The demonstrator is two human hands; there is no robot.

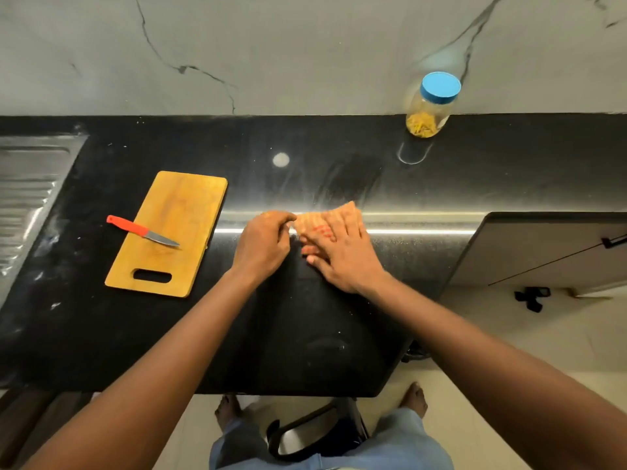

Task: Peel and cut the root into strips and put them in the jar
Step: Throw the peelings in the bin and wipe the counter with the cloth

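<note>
1. Head view: left grip [261, 245] pinches the edge of an orange cloth [314, 222] on the black surface [305, 317]; right grip [342, 256] presses it flat, fingers straight.
2. Root strips [421, 125] lie inside the lidded jar [432, 103] by the wall; knife [142, 231] rests on the cutting board [176, 212].

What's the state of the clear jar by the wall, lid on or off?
Lid on: the round blue lid caps the clear plastic jar, which stands upright with yellow strips in its bottom.
</note>
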